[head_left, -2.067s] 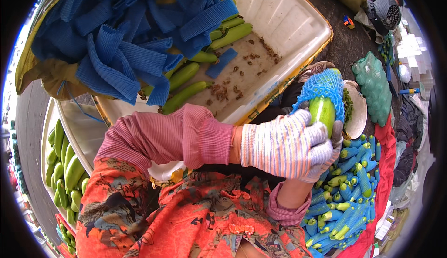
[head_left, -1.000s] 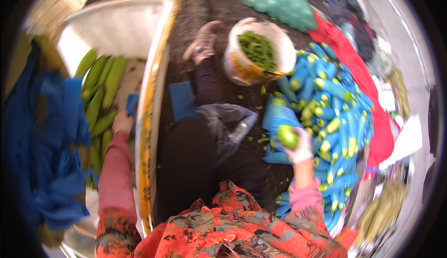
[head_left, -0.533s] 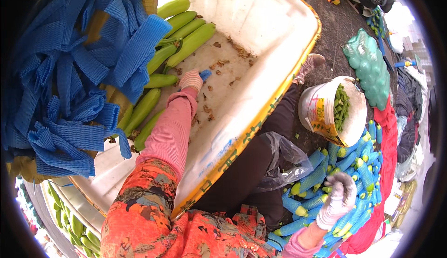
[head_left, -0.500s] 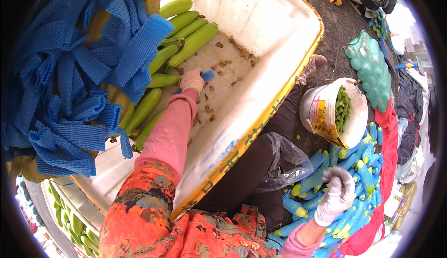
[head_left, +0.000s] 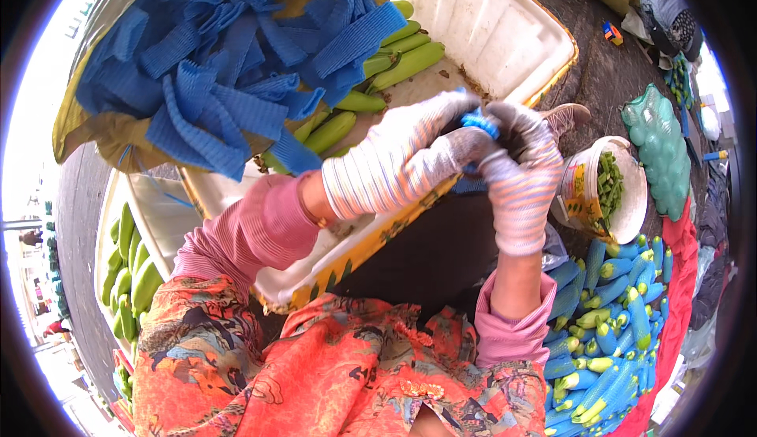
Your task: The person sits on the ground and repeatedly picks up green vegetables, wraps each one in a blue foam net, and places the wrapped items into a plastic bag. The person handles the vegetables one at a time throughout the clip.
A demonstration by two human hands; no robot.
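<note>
Both my hands wear striped, grey-smudged gloves and meet above the near edge of a white foam box (head_left: 520,46). My left hand (head_left: 398,153) pinches a small bunched blue foam net sleeve (head_left: 479,124). Against its other side close the fingers of my right hand (head_left: 522,173); part of the sleeve is hidden between them. Several green zucchini (head_left: 410,66) lie at the box's left side. Over that side rises a yellowish sack (head_left: 95,113) heaped with flat blue net sleeves (head_left: 221,82).
Right of me lies a pile of zucchini in blue net sleeves (head_left: 607,334), beside red cloth (head_left: 674,279). Behind it stand a white bucket (head_left: 579,181) with cut green pieces and a green net bag (head_left: 658,153). Bare zucchini (head_left: 130,279) fill another box at left.
My left hand has risen from the box floor with a blue net sleeve. My right hand has come from over the sleeved pile to meet it. The view has shifted left.
</note>
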